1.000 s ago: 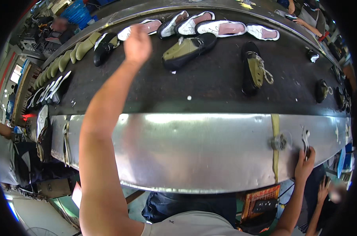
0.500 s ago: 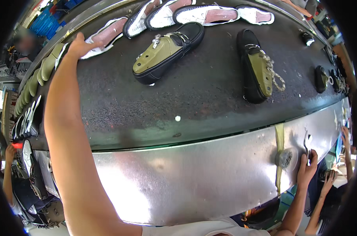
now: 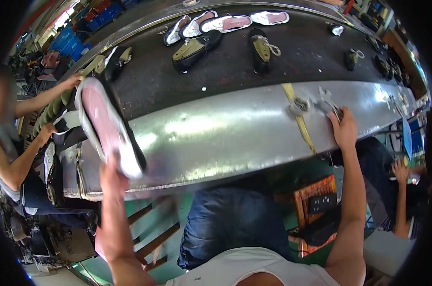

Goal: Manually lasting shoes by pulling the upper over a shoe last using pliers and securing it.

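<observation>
While the left hand (image 3: 113,177), blurred, closes around the near end of a white shoe (image 3: 99,112) above the counter's (image 3: 216,126) front edge, the right hand (image 3: 344,128) curls its fingers about a metal tool (image 3: 328,98). Between them runs a broad stretch of shining metal, crossed by a yellow strap (image 3: 305,131). Half a second ago the shoe lay on the dark surface (image 3: 151,88) beyond; now it is drawn nearer the person.
</observation>
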{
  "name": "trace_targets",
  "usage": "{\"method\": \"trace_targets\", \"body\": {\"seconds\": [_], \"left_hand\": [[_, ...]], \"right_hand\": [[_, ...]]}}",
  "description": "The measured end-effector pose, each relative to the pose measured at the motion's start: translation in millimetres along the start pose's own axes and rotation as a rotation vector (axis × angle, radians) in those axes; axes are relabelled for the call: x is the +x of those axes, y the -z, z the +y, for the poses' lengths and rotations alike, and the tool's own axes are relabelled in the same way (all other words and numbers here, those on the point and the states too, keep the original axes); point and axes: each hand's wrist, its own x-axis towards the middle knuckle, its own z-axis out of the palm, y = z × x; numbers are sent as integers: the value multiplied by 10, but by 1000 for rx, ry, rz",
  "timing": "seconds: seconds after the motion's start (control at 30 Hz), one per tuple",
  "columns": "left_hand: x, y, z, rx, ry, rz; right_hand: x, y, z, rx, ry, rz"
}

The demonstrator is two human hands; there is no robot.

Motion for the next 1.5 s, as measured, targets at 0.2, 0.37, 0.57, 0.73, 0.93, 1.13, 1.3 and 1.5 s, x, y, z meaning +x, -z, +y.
{"method": "trace_targets", "body": {"seconds": [0.2, 0.37, 0.57, 0.73, 0.93, 1.13, 1.3, 1.5], "left_hand": [[-2539, -718, -803, 188, 177, -219], [-3297, -1201, -1789, 409, 327, -275], [-2790, -1766, -1688, 1588, 334, -851], [-2329, -1860, -2482, 1209, 395, -507], [-2228, -1930, -2287, 393, 603, -406], [-2990, -1800, -1551, 596, -225, -626], [-3203, -1772, -1470, 629, -390, -787], [-2996, -1810, -1475, 448, -133, -770]], "right_hand": [[-265, 19, 84, 54, 161, 212], [-1568, 394, -353, 600, 40, -6], [-2985, 811, -558, 1182, -572, -947], [-3521, 692, -532, 1169, -448, -1080], [-3515, 647, -607, 1132, -363, -1023], [-3118, 946, -1155, 1231, -97, -808], [-3272, 1037, -1371, 1292, 13, -845], [-3509, 1086, -1391, 1261, 33, -781]]}}
